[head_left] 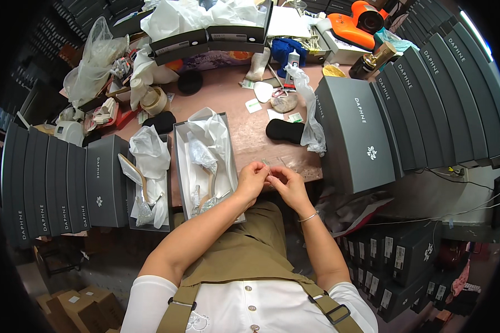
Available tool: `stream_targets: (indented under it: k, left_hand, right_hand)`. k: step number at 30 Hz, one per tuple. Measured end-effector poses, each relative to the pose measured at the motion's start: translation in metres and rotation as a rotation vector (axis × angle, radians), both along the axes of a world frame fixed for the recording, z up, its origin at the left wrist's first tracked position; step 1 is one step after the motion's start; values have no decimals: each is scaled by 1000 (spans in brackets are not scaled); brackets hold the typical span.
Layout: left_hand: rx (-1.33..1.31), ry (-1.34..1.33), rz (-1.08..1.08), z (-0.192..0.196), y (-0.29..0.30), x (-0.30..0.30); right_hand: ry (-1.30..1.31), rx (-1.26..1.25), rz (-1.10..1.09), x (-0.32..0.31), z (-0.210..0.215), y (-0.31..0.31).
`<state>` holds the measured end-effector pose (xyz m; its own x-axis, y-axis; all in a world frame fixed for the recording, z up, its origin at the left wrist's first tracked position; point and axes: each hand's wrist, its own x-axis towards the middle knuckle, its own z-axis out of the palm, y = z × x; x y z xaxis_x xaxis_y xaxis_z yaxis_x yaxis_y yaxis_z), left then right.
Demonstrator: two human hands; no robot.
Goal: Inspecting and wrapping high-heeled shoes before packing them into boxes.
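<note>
My left hand [252, 180] and my right hand [289, 186] meet over the table's near edge, fingertips pinched together. Something tiny and pale green may show at the fingertips, too small to name. Just left of my hands stands an open grey shoe box [177, 145], lined with white tissue paper [219, 131]. In it lie glittery silver high-heeled shoes [210, 203], partly wrapped. Farther left, a second open shoe box [166, 145] holds a pale shoe [132, 170] with a glittery part, plus crumpled tissue.
Closed grey shoe boxes stand in rows at the left [103, 183] and right [353, 136]. Black pads [285, 131], scissors [279, 93], a tape roll [154, 101] and a bottle [292, 65] lie about the pink table [228, 94]. An orange tool [353, 29] sits far right.
</note>
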<state>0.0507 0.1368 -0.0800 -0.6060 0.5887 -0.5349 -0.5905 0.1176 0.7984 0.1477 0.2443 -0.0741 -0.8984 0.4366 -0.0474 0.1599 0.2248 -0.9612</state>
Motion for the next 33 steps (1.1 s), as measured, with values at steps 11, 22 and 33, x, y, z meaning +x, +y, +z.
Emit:
stream_targets:
  k: [11, 22, 33]
  left_hand:
    - [17, -38, -95, 0, -2, 0]
    - [101, -133, -124, 6, -3, 3]
    - [-84, -28, -97, -2, -1, 9]
  right_hand:
    - [-192, -524, 92, -5, 5, 25]
    - [-127, -620, -119, -4, -3, 23]
    - [-46, 868, 186, -6, 18, 15]
